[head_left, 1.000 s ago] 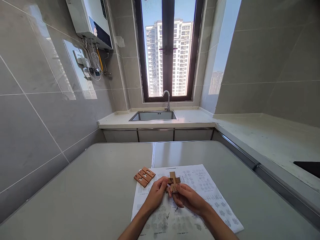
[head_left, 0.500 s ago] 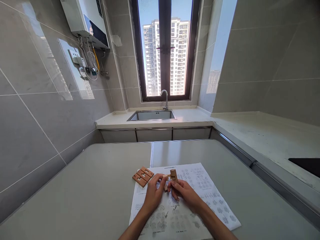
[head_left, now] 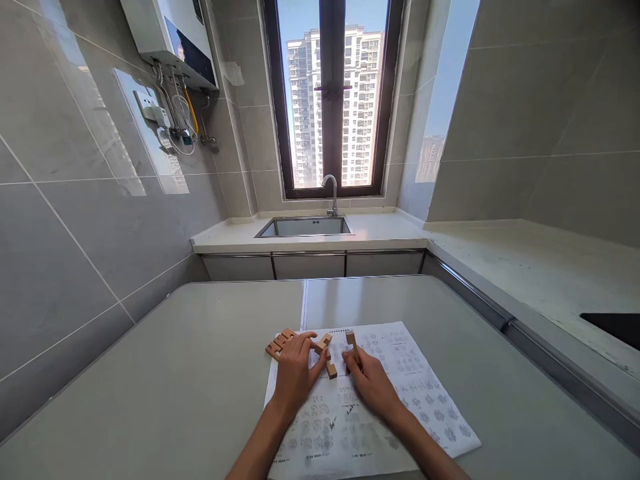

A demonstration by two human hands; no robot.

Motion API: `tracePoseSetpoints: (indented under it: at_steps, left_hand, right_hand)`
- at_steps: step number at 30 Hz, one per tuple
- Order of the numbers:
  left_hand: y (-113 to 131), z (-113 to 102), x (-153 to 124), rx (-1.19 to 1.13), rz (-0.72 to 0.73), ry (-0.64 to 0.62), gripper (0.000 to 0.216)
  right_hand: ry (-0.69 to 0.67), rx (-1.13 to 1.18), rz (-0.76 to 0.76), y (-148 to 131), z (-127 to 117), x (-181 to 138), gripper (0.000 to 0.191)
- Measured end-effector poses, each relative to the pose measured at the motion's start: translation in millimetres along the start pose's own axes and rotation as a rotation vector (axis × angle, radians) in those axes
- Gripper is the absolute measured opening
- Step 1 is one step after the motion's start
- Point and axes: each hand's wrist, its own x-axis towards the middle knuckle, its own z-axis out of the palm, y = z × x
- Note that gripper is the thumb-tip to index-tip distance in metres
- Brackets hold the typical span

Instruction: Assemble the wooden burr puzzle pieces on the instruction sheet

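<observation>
Grey table (head_left: pixel 175 373), one sheet (head_left: pixel 400 393): left hand (head_left: pixel 295 370) pinches two crossed sticks (head_left: pixel 324 353), right hand (head_left: pixel 367 380) one stick (head_left: pixel 352 340).

Head camera looks forward and down — table (head_left: pixel 200 373) near, window (head_left: pixel 333 100) beyond.

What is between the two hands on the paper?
In the head view, crossed light wooden puzzle sticks lie on the printed white paper sheet, between the left hand and right hand.

grey-tiled kitchen walls (head_left: pixel 75 220) frame a dark window (head_left: pixel 333 100) onto sunlit tower blocks, above a steel sink (head_left: pixel 305 227) and white counter (head_left: pixel 500 260).
</observation>
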Motion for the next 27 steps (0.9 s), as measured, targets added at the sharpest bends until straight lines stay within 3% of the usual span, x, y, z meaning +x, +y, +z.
tracePoseSetpoints:
  at_steps: [4, 12, 22, 27]
  left_hand:
    - [-5.5, -1.8, 1.1, 0.074, -0.022, -0.007, 0.012]
    - [-8.0, 0.2, 0.1, 0.074, 0.022, -0.114, 0.005]
    - [3.6, -2.9, -3.8, 0.064, 0.058, -0.24, 0.018]
    - [9.7, -4.9, -1.8, 0.001, 0.07, -0.225, 0.047]
  right_hand:
    - [0.058, -0.267, -0.05, 9.0, 1.2, -2.4, 0.029]
    - [0.05, -0.559, 0.017, 18.0, -2.1, -1.3, 0.044]
    - [0.014, -0.417, -0.072, 9.6, -4.0, -3.4, 0.041]
    - [-0.01, -0.289, -0.106, 3.2, -3.0, -3.7, 0.037]
